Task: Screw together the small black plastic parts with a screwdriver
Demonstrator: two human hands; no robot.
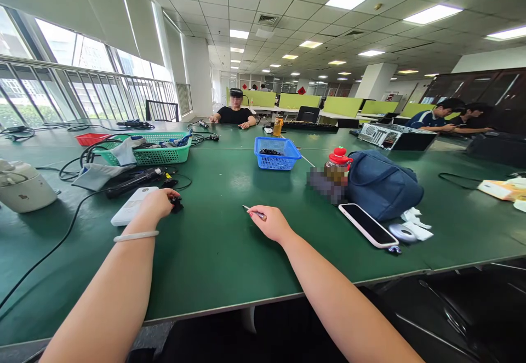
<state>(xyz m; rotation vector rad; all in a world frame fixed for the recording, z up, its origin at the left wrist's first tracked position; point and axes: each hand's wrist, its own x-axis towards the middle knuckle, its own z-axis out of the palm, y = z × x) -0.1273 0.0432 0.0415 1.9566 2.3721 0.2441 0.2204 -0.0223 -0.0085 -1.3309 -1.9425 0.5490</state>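
Observation:
My left hand (158,203) rests on the green table (222,253) with its fingers curled round a small black object (176,204); a white bracelet circles the wrist. Right beside it lies a flat white device (130,205). My right hand (270,221) lies near the table's middle, pinching a thin silver pen-like tool (251,210) whose tip points left. The two hands are roughly a forearm's length apart.
A blue basket (276,153) stands ahead, a green basket (153,148) with cables at left, a white appliance (22,186) far left. A phone (367,225), a blue bag (380,185) and a red-capped bottle (337,166) lie at right. People sit across the table.

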